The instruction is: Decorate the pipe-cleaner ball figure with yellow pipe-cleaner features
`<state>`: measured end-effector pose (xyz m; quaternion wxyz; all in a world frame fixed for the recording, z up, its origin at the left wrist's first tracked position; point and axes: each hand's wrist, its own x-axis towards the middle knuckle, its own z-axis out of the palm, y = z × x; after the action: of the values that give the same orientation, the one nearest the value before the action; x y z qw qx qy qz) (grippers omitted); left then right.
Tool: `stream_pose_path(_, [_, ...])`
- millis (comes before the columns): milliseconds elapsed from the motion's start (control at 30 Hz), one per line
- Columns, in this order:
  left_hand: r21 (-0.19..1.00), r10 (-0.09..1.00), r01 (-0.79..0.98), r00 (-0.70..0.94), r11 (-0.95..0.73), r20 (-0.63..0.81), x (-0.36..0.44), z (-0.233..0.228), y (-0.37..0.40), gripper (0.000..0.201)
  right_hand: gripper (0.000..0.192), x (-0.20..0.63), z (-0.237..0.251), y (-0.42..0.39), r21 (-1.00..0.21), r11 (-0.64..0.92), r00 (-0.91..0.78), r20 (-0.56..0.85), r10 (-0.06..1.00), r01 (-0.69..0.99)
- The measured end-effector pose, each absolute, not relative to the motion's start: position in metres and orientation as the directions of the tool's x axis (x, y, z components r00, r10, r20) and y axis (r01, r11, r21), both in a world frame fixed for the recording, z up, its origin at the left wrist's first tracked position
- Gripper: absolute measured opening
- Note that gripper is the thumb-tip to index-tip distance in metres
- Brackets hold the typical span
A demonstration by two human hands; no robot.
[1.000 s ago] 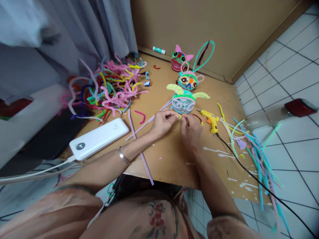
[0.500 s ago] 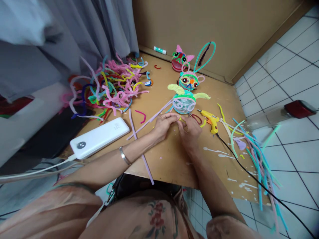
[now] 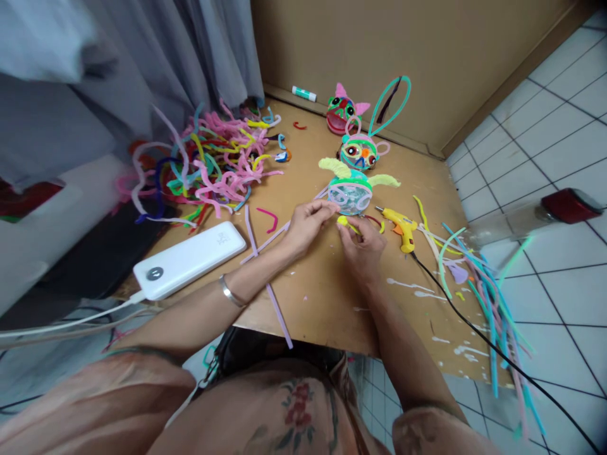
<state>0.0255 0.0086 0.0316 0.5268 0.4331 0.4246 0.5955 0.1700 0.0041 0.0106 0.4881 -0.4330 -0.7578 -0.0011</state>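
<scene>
My right hand (image 3: 363,243) pinches a yellow pipe cleaner (image 3: 342,220) whose end is wound into a small coil. Just left of it, my left hand (image 3: 310,224) has thumb and fingers pressed together; whether anything is between them I cannot make out. Beyond both hands sits a clear round ornament (image 3: 349,197) with a green-blue top, lilac spirals on its front and two pale yellow fuzzy ears. Partly behind my right hand lies a pair of scissors with dark red handles (image 3: 375,221).
A yellow glue gun (image 3: 403,230) with a black cord lies to the right, near loose pipe cleaners (image 3: 497,309). Two finished animal heads (image 3: 360,153) and a glue stick (image 3: 304,94) stand farther back. At left are a pipe-cleaner heap (image 3: 222,158) and a white power bank (image 3: 190,260).
My hands have come apart: the left has moved slightly up and away from the yellow pipe cleaner, which stays in my right hand with its coiled end now showing.
</scene>
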Motion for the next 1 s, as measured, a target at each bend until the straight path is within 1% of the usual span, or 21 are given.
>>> stream_pose_path(100, [0.983, 0.983, -0.033, -0.03, -0.181, 0.18, 0.01, 0.046, 0.013, 0.02, 0.016, 0.17, 0.01, 0.005, -0.426, 0.633, -0.163, 0.733, 0.66, 0.647])
stream_pose_path(167, [0.941, 0.965, 0.217, 0.027, -0.259, 0.259, -0.003, 0.057, 0.012, 0.021, 0.016, 0.171, 0.01, 0.006, -0.428, 0.64, -0.182, 0.724, 0.665, 0.638])
stream_pose_path(233, [0.823, 0.948, 0.47, 0.14, -0.319, 0.287, -0.016, 0.066, 0.007, 0.019, 0.016, 0.171, 0.01, 0.007, -0.432, 0.637, -0.201, 0.706, 0.68, 0.638])
stream_pose_path(300, [0.677, 0.942, 0.656, 0.234, -0.335, 0.239, -0.029, 0.069, -0.001, 0.015, 0.015, 0.172, 0.011, 0.007, -0.436, 0.633, -0.215, 0.689, 0.692, 0.64])
stream_pose_path(333, [0.61, 0.947, 0.725, 0.256, -0.32, 0.193, -0.035, 0.069, -0.006, 0.014, 0.015, 0.171, 0.012, 0.006, -0.436, 0.634, -0.222, 0.685, 0.694, 0.638])
stream_pose_path(400, [0.502, 0.967, 0.827, 0.229, -0.253, 0.11, -0.042, 0.064, -0.016, 0.011, 0.014, 0.171, 0.013, 0.005, -0.435, 0.643, -0.233, 0.684, 0.691, 0.631])
stream_pose_path(500, [0.416, 0.986, 0.895, 0.165, -0.162, 0.028, -0.045, 0.051, -0.03, 0.017, 0.014, 0.169, 0.014, 0.004, -0.438, 0.649, -0.245, 0.679, 0.692, 0.622])
stream_pose_path(633, [0.386, 0.998, 0.921, 0.063, -0.058, 0.0, -0.037, 0.032, -0.04, 0.032, 0.013, 0.168, 0.013, 0.003, -0.435, 0.654, -0.263, 0.67, 0.694, 0.619])
stream_pose_path(700, [0.41, 0.998, 0.91, 0.06, -0.06, 0.014, -0.032, 0.024, -0.039, 0.03, 0.014, 0.169, 0.013, 0.003, -0.429, 0.656, -0.267, 0.671, 0.692, 0.621])
stream_pose_path(833, [0.511, 0.988, 0.846, 0.135, -0.152, 0.07, -0.029, 0.012, -0.031, 0.019, 0.017, 0.17, 0.013, 0.004, -0.425, 0.646, -0.273, 0.658, 0.702, 0.634])
stream_pose_path(900, [0.538, 0.983, 0.822, 0.159, -0.185, 0.095, -0.03, 0.01, -0.027, 0.023, 0.017, 0.17, 0.011, 0.004, -0.426, 0.644, -0.281, 0.65, 0.706, 0.635])
stream_pose_path(1000, [0.571, 0.977, 0.793, 0.156, -0.212, 0.146, -0.028, 0.014, -0.023, 0.034, 0.018, 0.169, 0.009, 0.004, -0.414, 0.654, -0.3, 0.647, 0.701, 0.633])
